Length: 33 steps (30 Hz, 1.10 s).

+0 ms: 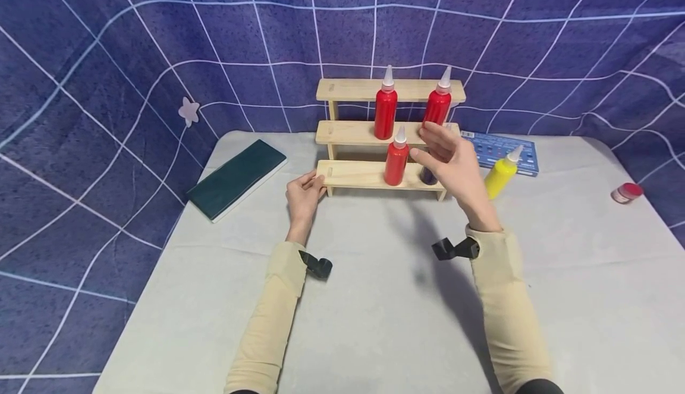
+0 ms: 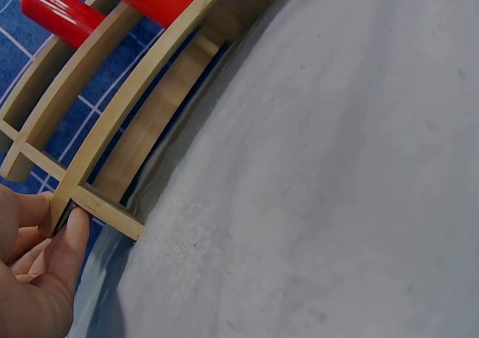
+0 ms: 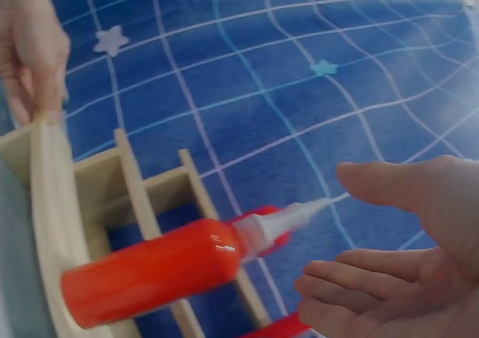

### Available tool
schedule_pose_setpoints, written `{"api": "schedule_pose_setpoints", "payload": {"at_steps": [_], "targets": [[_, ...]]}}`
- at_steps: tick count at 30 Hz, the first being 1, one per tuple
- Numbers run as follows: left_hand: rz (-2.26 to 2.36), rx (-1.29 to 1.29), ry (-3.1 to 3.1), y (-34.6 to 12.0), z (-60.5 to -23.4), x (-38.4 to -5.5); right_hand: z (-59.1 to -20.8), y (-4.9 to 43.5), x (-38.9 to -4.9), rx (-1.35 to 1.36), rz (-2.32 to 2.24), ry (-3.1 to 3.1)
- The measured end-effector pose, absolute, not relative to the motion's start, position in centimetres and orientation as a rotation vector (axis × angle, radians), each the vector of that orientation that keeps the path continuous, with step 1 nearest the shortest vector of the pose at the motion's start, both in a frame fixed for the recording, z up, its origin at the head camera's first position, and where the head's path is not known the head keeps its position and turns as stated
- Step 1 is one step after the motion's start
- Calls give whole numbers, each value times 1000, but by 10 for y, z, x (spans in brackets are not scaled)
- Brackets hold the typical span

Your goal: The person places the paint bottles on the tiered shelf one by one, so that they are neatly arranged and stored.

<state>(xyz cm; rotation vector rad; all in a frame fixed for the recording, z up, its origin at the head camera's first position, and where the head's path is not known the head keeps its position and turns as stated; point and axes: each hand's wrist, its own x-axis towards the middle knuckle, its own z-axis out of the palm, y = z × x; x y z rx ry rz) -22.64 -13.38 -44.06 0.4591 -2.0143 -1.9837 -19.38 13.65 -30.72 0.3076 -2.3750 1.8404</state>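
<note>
My left hand (image 1: 304,198) pinches the left end of the lowest shelf of a three-tier wooden rack (image 1: 350,171); in the left wrist view the thumb and fingers (image 2: 30,203) grip that corner. On the lowest shelf stands a red squeeze bottle (image 1: 396,165) with a white pointed nozzle. Two more, a left red bottle (image 1: 385,114) and a right red bottle (image 1: 437,106), rise from the middle shelf. A dark bottle (image 1: 427,175) on the lowest shelf is partly hidden by my right hand (image 1: 455,159). That hand holds nothing, its thumb and straight fingers spread apart beside the bottles.
A yellow squeeze bottle (image 1: 501,177) stands right of the rack, before a flat blue box (image 1: 503,153). Far right is a small red-lidded jar (image 1: 626,192). A dark green box (image 1: 238,180) lies at the left. Blue gridded cloth (image 1: 278,31) hangs behind the table.
</note>
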Motion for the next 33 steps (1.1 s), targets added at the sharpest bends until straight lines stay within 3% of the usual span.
{"api": "schedule_pose_setpoints", "payload": {"at_steps": [15, 25, 33], "targets": [[-1990, 462, -2024, -135, -439, -226, -292, 186, -180, 218, 1955, -2127], [-1981, 459, -2030, -134, -440, -227, -304, 237, -181, -33, 2004, -1965], [-1975, 464, -2028, -134, -441, -227, -326, 260, -194, -268, 1869, -2195]]}}
